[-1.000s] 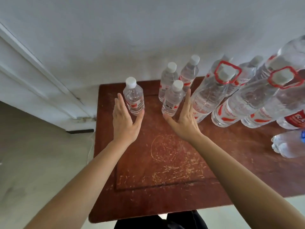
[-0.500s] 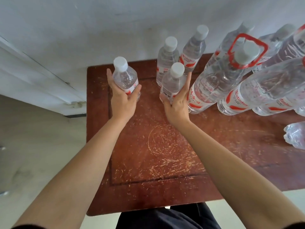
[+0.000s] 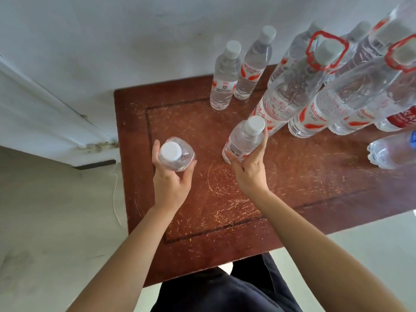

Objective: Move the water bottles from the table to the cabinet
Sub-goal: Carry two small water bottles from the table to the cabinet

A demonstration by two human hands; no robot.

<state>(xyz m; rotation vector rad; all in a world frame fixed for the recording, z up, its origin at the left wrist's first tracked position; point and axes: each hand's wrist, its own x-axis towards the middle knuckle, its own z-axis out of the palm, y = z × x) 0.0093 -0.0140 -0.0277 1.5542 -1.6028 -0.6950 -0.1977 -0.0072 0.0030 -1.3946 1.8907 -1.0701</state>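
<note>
Fingers of left hand [image 3: 171,183] and right hand [image 3: 248,174] around 2 clear ribbed plastic bottles [image 3: 176,156] [image 3: 244,140] over scratched wooden table [image 3: 292,176].

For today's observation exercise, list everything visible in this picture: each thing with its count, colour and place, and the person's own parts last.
Scratched reddish-brown wooden table: one, against the white wall.
Small clear plastic water bottles with white caps: two held, one in each hand; two standing at the table's far edge.
Large clear bottles with red carry handles: at least two, far right; others behind, count unclear.
Clear bottle lying on its side: one, right edge.
White cord: one, on the grey floor, left.
Left hand, right hand: each with its grip closed on a small bottle.
</note>
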